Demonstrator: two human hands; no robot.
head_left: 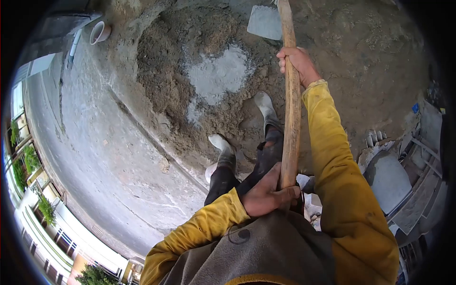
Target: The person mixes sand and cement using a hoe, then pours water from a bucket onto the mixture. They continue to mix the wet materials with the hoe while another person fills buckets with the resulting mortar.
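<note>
A long wooden-handled hoe (291, 109) runs up the view from my waist. Near the handle's lower end, my left hand (267, 194) is closed around the wood. My right hand (299, 65) grips it higher up, with its fingers wrapped round. A flat, square grey blade (264, 22) shows beside the handle's top end, over the wet ground. Left of the handle lies a heap of damp sand (161, 71) with pale grey powder (221, 73) spread on its middle. My boots (221, 142) stand at the heap's near edge.
A concrete road (118, 166) stretches along the left, with a bucket (100, 33) at its far end. Boards and a grey slab (389, 183) are piled at the right. Wet, muddy ground (370, 71) covers the upper right. Buildings and plants stand at lower left.
</note>
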